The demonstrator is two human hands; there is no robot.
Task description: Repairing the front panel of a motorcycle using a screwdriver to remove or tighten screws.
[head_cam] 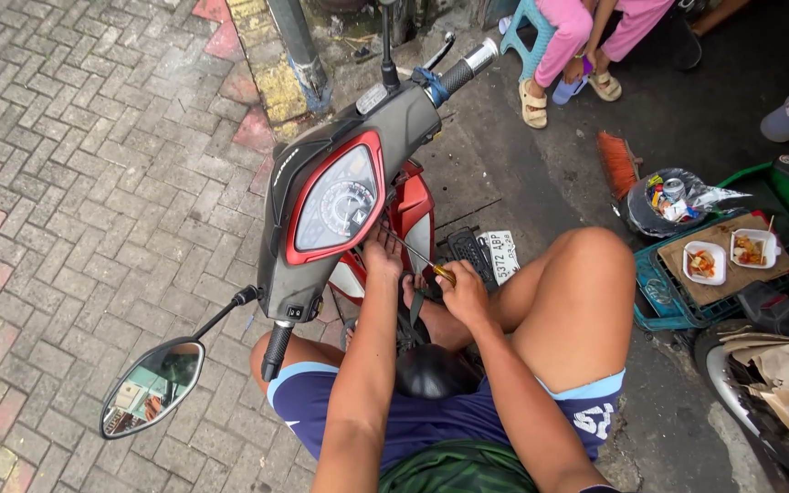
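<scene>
Left hand: the left hand [382,256] is up against the underside of the motorbike's head cover [340,196], fingers spread and pressed to the red bodywork [413,215] just below the speedometer; it grips nothing that I can see.
Right hand: the right hand [464,290] is curled tight around the yellow-handled screwdriver [424,260], fist closed on the handle.
Screwdriver: its thin shaft runs up and to the left from the fist, the tip reaching the panel right beside the left hand's fingers; whether it sits in a screw I cannot tell.
Motorbike: dark grey handlebar cover with a red-rimmed speedometer [335,203], turned sideways across the view, one grip [276,350] low near the person's knee, the other grip [463,68] up top.
Mirror: the round mirror [152,387] hangs at lower left over the brick paving [66,183].
Person: squatting, both knees wide, blue shorts, arms reaching in between them.
Nearby: a green crate [664,301] at right carries a board with two small white food bowls [703,263]; an orange brush [615,162] lies on the ground beyond it.
Another person: seated at top on a blue stool [524,27], pink trousers and sandals, well apart from the work.
</scene>
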